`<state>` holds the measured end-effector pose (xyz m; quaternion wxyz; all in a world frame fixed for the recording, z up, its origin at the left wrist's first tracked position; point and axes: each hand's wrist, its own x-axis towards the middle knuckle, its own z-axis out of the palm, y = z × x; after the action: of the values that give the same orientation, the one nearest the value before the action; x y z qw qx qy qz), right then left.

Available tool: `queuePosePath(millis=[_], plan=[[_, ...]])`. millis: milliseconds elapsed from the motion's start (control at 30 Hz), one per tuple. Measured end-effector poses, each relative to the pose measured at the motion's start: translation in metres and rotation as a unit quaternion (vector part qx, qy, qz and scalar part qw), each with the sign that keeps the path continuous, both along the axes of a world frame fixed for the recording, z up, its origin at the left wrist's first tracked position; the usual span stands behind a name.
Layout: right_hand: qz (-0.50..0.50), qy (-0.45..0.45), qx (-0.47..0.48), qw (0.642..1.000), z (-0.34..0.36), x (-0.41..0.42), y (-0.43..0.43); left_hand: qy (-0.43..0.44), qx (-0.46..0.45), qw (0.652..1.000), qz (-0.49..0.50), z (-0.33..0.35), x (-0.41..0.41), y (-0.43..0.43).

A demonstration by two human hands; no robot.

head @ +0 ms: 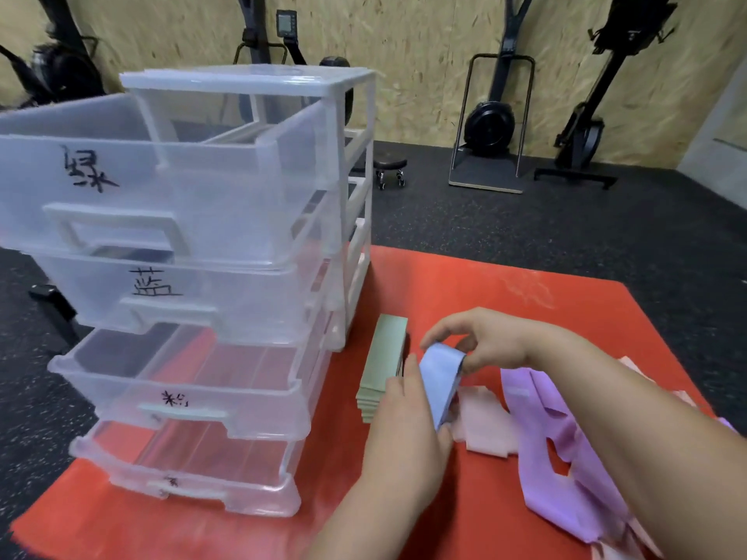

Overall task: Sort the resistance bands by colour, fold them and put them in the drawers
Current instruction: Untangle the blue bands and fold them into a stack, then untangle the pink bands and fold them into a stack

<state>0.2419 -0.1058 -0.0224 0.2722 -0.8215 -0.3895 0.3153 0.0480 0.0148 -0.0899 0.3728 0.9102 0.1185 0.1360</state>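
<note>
A red mat covers the dark floor, and on its left part stands the clear drawer unit, four drawers pulled out, each hand-labelled; the lowest label is too blurred to read. Right of the unit lie loose purple bands, cut off at the frame edge, and pink bands partly hidden under them. Just beside the unit's right foot sits a folded green stack, long axis running away from the person. Right of that, a blue band slopes from upper right to lower left: the right hand pinches its top with narrow fingers, the left hand grips its lower end
</note>
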Motion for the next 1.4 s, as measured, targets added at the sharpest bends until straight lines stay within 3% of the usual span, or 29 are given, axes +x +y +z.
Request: queuePosePath(millis=[200,467,600,733,867,967,1100,1233,1333,1400], plan=[[0.011,0.010,-0.024,1.000,-0.041,0.046,-0.002,0.043,0.088,0.995,-0.028,-0.019,0.011,-0.021],[0.007,-0.019,-0.077,0.997,-0.033,0.068,0.004,0.042,0.234,0.970,-0.041,-0.027,0.014,-0.016],[0.011,-0.063,-0.061,0.996,-0.032,0.054,0.002,0.051,0.311,0.949,-0.017,-0.034,0.018,-0.016],[-0.048,-0.131,-0.024,0.990,-0.035,0.031,-0.013,0.084,0.336,0.938,-0.017,-0.034,0.015,-0.018],[-0.138,-0.230,-0.031,0.963,-0.046,-0.006,-0.037,0.080,0.349,0.934,-0.013,-0.038,0.012,-0.022],[-0.114,-0.244,-0.062,0.961,-0.063,-0.046,-0.059,0.075,0.349,0.934,-0.011,-0.039,0.009,-0.023],[-0.124,-0.323,-0.007,0.938,-0.086,-0.070,-0.084,0.080,0.338,0.937,-0.014,-0.038,0.008,-0.022],[-0.263,-0.316,-0.101,0.906,-0.075,-0.071,-0.108,0.081,0.331,0.940,-0.016,-0.040,0.006,-0.022],[-0.279,-0.363,-0.186,0.869,-0.072,-0.066,-0.137,0.077,0.335,0.939,-0.011,-0.041,0.005,-0.024],[-0.326,-0.366,-0.190,0.850,-0.072,-0.072,-0.141,0.068,0.338,0.939,-0.010,-0.042,0.005,-0.024]])
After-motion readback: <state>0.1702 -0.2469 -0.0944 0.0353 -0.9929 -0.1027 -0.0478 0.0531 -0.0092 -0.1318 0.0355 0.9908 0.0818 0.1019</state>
